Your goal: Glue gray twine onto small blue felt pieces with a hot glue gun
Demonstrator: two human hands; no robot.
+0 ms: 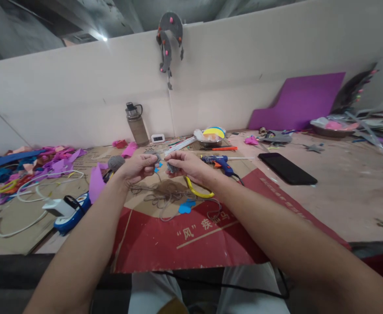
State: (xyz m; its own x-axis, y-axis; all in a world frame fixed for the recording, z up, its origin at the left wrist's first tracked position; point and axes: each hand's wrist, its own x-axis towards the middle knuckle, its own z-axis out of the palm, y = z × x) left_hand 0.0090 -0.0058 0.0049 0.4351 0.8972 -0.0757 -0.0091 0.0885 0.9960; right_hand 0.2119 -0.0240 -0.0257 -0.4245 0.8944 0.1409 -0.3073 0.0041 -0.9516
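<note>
My left hand (141,168) pinches a small grey fuzzy piece (155,156) between thumb and fingers. Close beside it, my right hand (186,165) is closed on another grey fuzzy piece (172,167). Whether the two pieces are joined I cannot tell. Below the hands lies a loose tangle of grey-brown cord (165,197). Blue cut pieces (187,206) rest against the cord, and a yellow curved handle (198,192) shows partly under my right wrist. Behind my left wrist sits a grey ball (116,162). A blue glue gun (222,164) lies beyond my right forearm.
Red printed cardboard (152,244) covers the table in front of me. To the left are a blue power strip (72,218), a white cable and heaped coloured scraps (60,163). A bottle (137,128), a bowl (210,138) and a black phone (287,168) stand or lie farther out.
</note>
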